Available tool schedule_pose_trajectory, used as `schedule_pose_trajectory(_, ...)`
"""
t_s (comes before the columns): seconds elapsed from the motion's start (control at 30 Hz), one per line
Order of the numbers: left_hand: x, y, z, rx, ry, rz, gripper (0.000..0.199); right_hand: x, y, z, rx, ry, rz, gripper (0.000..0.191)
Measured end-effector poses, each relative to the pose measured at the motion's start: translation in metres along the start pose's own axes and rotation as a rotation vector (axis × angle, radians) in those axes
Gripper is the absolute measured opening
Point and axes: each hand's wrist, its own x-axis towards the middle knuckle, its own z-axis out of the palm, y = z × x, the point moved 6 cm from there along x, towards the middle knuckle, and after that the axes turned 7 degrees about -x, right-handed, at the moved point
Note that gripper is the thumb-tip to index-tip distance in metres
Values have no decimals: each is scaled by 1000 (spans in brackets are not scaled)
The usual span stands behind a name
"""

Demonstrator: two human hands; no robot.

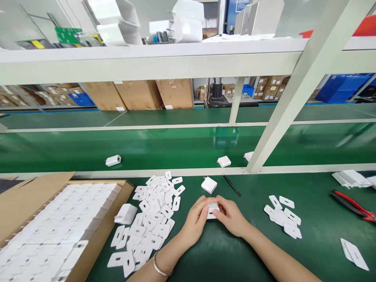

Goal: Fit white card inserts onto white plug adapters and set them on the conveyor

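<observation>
Between my two hands is a white plug-in charger (212, 214), its end face toward me with a small reddish slot. My left hand (195, 218) closes on its left side, and my right hand (232, 216) grips the right side, thumbs near the face. The fingers partly cover it. Just beyond the hands lies another white charger (209, 185), with a dark pair of tweezers (232, 185) to its right. A heap of flat white slotted cover plates (154, 219) spreads out left of my left hand. A larger white charger block (126, 214) sits by the heap.
An open cardboard carton (125, 196) with rows of white chargers stands left. More slotted plates (283, 217) lie right, near red-handled pliers (354, 205). A slanting post (293, 94) rises from the bench edge. Behind it, a green conveyor belt (164, 147) carries several chargers.
</observation>
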Motion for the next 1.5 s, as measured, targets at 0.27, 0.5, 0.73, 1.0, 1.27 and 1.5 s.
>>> schedule_pose_trajectory(0.27,1,4,1,11,-16,14,44,3,8,1,56,-5,27,47)
schedule_pose_trajectory(0.5,-6,-10,3,-87,-6,-117,48,4,10,-1,188,1,86,58)
schedule_pose_trajectory(0.73,-4,-1,6,-49,-33,-23,39,4,2,-6,165,2,53,54)
schedule_pose_trajectory(1.0,-2,-1,6,-58,-44,28,38,5,6,-6,103,-42,45,36)
schedule_pose_trajectory(1.27,-1,2,5,-24,-67,56,42,3,5,-9,102,-64,3,35)
schedule_pose_trajectory(1.5,4,1,2,-80,-59,8,46,3,2,-9,70,-61,1,31)
